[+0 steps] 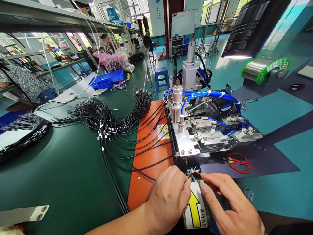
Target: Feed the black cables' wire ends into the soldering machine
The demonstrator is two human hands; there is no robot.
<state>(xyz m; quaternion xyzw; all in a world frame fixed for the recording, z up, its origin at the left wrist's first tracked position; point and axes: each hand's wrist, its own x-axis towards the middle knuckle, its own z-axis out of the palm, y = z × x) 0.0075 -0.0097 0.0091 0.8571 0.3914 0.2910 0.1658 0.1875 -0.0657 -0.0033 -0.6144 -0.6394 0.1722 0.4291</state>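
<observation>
My left hand (168, 192) is closed, its thumb and forefinger pinching the end of a black cable (190, 175). Thin coloured wires (196, 171), among them a red and a blue one, fan out of that end. My right hand (227, 199) is opposite, forefinger and thumb apart, with the forefinger tip at the red wire; whether it touches is hard to see. Below the fingertips sits a metal housing (195, 209) with a yellow arrow label. Behind it stands a bench machine (186, 137) with silver cylinders and blue air tubes.
Bundles of black cables (97, 114) cover the green table (73, 182) and cross an orange plate (151, 156). Red-handled cutters (238, 162) lie right of the machine. A solder spool (259, 70) and a black lamp (246, 27) are upper right. A blue bin (107, 78) stands farther back.
</observation>
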